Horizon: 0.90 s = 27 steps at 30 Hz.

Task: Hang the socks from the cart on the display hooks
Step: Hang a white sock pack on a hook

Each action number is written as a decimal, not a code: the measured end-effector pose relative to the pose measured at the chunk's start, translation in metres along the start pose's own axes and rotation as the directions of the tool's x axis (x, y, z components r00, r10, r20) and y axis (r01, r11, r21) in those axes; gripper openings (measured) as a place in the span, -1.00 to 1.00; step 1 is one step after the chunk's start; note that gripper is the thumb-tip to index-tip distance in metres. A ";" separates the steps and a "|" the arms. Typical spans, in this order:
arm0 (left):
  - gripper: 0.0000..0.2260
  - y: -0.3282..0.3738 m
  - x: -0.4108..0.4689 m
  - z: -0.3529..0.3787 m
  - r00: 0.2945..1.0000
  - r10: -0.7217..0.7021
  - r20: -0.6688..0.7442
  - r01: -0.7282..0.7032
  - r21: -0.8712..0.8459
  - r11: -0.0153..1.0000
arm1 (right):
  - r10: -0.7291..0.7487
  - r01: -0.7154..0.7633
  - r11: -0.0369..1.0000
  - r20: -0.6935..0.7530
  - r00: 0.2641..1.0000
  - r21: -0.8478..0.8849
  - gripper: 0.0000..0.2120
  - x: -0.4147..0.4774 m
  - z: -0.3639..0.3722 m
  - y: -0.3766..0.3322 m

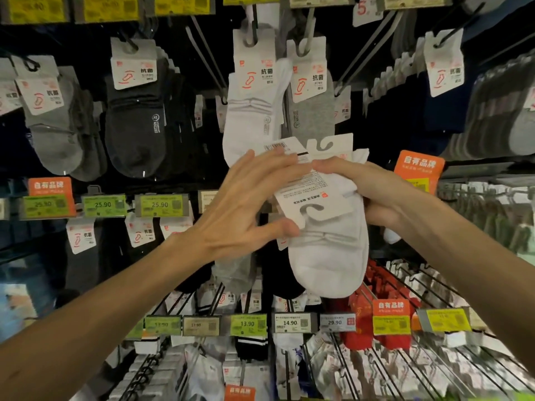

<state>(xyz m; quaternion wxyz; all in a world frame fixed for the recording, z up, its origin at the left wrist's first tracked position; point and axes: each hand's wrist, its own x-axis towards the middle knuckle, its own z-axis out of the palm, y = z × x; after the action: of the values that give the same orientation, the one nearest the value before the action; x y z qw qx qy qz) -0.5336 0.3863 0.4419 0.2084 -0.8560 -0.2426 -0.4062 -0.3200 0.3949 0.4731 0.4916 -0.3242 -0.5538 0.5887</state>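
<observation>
White socks (327, 256) were gripped by the right hand (376, 192) while the left hand (246, 204), fingers spread, pinched their card header (309, 192) before the display hooks (253, 27).

Both hands are up at the sock wall. The right hand (376, 195) grips a bundle of white socks (327, 256), fingers curled round the cuffs. The left hand (240, 204) spans the paper card (312, 195) on the front, with its fingertips at the top edge and its thumb at the lower corner. Behind them, hanging socks (252, 117) fill the hooks (253, 27) above green price tags (159, 204).
</observation>
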 end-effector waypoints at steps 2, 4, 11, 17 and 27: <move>-0.27 -0.008 0.005 0.005 0.996 0.057 -0.075 -0.053 0.061 0.997 | 0.042 -0.048 0.994 0.062 0.997 0.103 -0.46 0.003 0.006 -0.001; -0.21 -0.010 0.014 0.006 0.980 0.097 -0.176 -0.079 0.104 0.991 | 0.081 -0.091 0.980 0.066 0.995 0.176 -0.50 0.007 0.013 -0.001; -0.37 -0.012 0.046 -0.013 0.794 -0.352 -0.495 0.288 -0.203 0.936 | 0.047 -0.036 0.995 -0.109 0.993 0.095 -0.61 0.015 0.025 0.009; -0.65 -0.019 0.052 -0.023 0.722 -0.625 -0.296 0.425 -0.523 0.739 | -0.019 0.032 0.994 -0.119 0.993 0.106 -0.75 0.009 0.023 0.001; -0.73 -0.033 0.061 -0.046 0.537 -0.841 0.062 0.529 -0.802 0.278 | -0.375 0.365 0.927 -0.178 0.910 -0.089 -0.87 0.010 0.015 -0.023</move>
<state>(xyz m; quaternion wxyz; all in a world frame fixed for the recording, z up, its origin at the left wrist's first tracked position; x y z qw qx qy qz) -0.5464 0.4018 0.5227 -0.3198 -0.5644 -0.3606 -0.6702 -0.3318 0.3973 0.4997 0.6364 -0.2818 -0.5707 0.4358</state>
